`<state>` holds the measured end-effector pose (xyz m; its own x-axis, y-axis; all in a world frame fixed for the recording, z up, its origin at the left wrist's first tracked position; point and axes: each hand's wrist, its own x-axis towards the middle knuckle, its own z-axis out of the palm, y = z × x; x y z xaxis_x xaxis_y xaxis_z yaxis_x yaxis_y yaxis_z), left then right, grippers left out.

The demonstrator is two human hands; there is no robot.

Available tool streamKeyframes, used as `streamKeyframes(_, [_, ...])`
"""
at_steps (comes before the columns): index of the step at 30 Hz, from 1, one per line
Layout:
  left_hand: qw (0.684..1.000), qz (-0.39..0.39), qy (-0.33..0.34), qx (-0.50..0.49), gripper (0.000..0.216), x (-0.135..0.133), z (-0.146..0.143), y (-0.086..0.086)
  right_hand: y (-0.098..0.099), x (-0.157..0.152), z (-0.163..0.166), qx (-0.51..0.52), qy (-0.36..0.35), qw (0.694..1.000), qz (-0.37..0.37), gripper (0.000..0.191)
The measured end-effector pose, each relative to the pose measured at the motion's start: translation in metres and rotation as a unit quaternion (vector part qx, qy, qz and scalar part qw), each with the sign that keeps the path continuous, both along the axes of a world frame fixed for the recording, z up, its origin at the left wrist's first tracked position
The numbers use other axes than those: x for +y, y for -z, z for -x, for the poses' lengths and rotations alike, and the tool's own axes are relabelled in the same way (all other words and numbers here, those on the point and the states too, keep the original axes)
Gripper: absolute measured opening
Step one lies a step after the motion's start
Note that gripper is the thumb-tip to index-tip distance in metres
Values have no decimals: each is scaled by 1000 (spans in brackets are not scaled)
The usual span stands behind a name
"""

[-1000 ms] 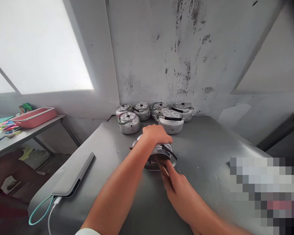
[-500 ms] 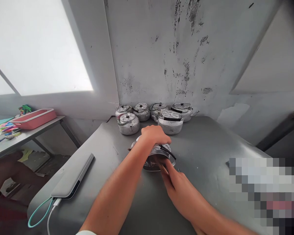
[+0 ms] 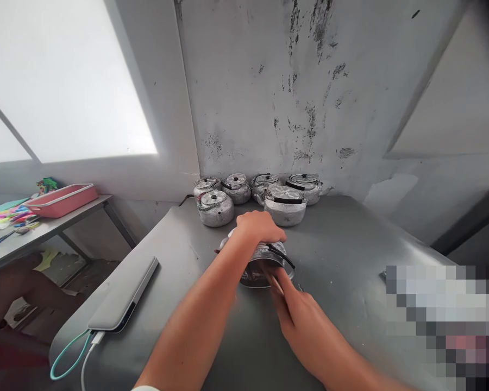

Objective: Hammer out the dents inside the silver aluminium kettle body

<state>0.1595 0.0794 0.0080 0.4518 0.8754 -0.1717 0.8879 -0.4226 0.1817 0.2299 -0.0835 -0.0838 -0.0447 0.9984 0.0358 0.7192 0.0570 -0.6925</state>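
Observation:
A silver metal kettle (image 3: 264, 252) lies tipped on the table with its round opening towards me. Its black handle (image 3: 282, 255) hangs at the right of the opening. My left hand (image 3: 261, 226) is closed over the kettle's upper side, bracing it. The fingers of my right hand (image 3: 295, 307) reach into the mouth of the kettle, pressed together around something thin; what it is cannot be made out. The fingertips are hidden in the dark interior.
Several silver kettles (image 3: 215, 212) stand at the table's back by the stained wall. A grey power bank (image 3: 124, 296) with cables lies left. A side table holds a pink basket (image 3: 63, 201). Another person's limb (image 3: 14, 290) shows below; a blurred patch covers the right.
My left hand stays on the kettle, and my right hand remains at its opening with only slight movement. The whole view has shifted a little.

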Motion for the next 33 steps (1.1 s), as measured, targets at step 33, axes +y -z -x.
streamKeyframes(33, [1000,0,-1,1,56,-1,-1,-1,-3,2,2,115,4,992,48,15])
